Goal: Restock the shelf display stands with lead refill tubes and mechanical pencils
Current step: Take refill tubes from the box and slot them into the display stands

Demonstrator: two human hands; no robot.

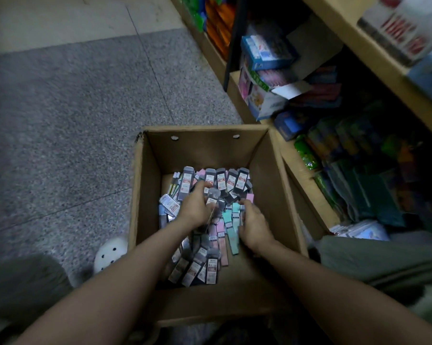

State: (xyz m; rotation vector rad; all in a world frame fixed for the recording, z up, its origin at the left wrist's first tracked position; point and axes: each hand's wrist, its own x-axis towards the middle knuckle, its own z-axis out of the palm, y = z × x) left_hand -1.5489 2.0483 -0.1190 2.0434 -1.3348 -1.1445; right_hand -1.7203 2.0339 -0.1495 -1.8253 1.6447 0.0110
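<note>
filling the cardboard box (205, 148), dark and pastel lead refill tubes (221, 181).

Brown corrugated cardboard box (205, 148): plain tan walls. Flat plastic lead refill tubes (221, 181): dark grey with white-and-red labels; others pastel pink or mint green. Speckled grey stone floor (68, 115). Tan wooden shelf unit (307, 175).

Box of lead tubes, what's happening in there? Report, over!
Both hands in cardboard box. Left hand grips dark lead tubes. Right hand rests on pile. Nothing blocking.
</note>
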